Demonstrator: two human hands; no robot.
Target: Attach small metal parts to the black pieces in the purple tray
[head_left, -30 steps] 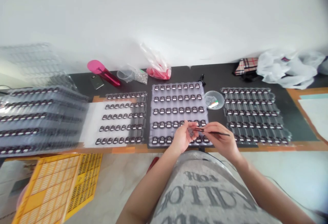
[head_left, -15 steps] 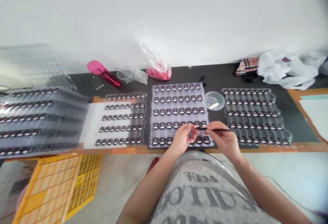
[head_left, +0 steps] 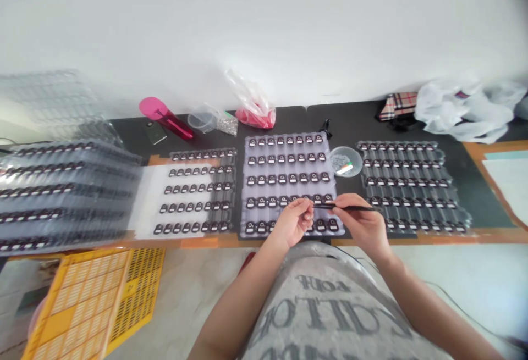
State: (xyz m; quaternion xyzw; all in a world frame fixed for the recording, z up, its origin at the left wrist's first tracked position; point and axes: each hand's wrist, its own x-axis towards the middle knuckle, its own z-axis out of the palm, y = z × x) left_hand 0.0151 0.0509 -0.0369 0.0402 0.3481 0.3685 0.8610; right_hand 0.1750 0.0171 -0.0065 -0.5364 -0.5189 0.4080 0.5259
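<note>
Black tweezers [head_left: 358, 208] are pinched in my right hand [head_left: 365, 229], their tips pointing left. The tips reach the fingers of my left hand [head_left: 293, 221], which is closed in a pinch; whatever it holds is too small and covered to make out. Both hands hover over the near edge of a pale plastic tray [head_left: 246, 190], set with rows of small black parts [head_left: 281, 178] bearing white labels. My left hand and forearm hide some parts of the nearest rows. Just beyond my right hand is a round clear tub [head_left: 333, 169] of tiny pieces.
Similar filled trays stand on both sides: a clear tray [head_left: 447, 198] right, another [head_left: 231, 203] left, and a tall stack [head_left: 103, 195] far left. Behind are a pink bottle-like object [head_left: 175, 121], a bag of red material [head_left: 258, 117] and white bags [head_left: 449, 110]. A yellow crate [head_left: 136, 294] sits below.
The tweezers have shifted slightly in my right hand, and the fingers of my left hand have curled in a little more. The trays are unchanged.
</note>
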